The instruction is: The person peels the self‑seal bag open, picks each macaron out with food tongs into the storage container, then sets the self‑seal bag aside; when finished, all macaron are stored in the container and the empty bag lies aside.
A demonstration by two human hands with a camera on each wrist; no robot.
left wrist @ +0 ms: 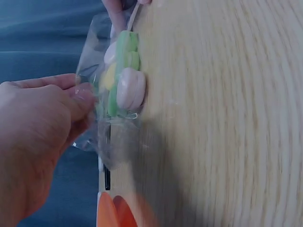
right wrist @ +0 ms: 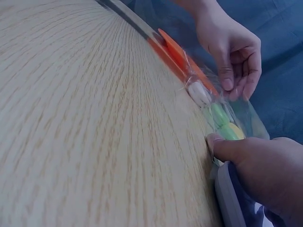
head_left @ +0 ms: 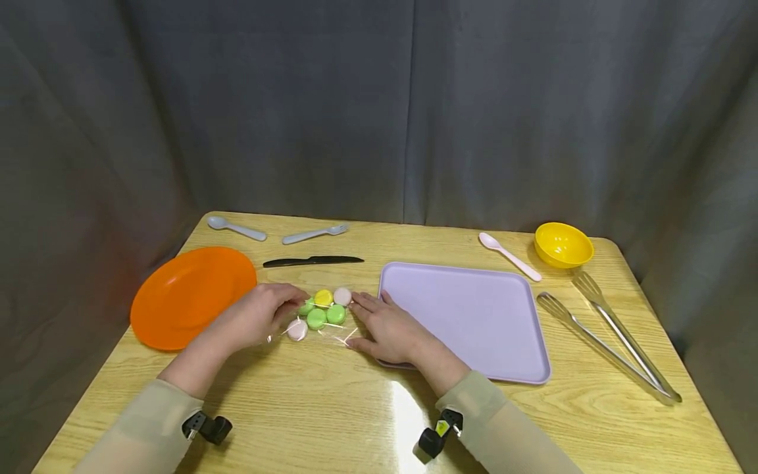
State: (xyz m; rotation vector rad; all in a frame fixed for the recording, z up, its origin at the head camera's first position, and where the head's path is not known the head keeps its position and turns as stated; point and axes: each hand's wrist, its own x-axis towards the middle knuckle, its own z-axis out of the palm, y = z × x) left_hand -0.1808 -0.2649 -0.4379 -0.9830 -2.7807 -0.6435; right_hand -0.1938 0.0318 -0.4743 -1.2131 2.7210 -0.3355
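Note:
A clear plastic bag [head_left: 324,333] of macarons lies on the table, between my two hands. Through the film show green macarons [head_left: 316,319], a yellow macaron [head_left: 323,298] and pale pink macarons [head_left: 298,330]. My left hand [head_left: 269,312] pinches the bag's film between thumb and fingers, as the left wrist view [left wrist: 61,101] shows a fold lifted off the table. My right hand [head_left: 391,327] lies low at the bag's right end. Its fingers stretch out and touch the film, and the thumb [right wrist: 220,145] presses near the edge. The right fingertips are partly hidden in the right wrist view.
Beside my right hand lies a lilac tray [head_left: 468,322]; an orange plate [head_left: 192,296] is at the left. Farther back are a black knife [head_left: 314,261], grey fork [head_left: 315,234], grey spoon [head_left: 237,228] and pink spoon [head_left: 510,257]. Yellow bowl [head_left: 564,245] and metal tongs [head_left: 616,349] occupy the right.

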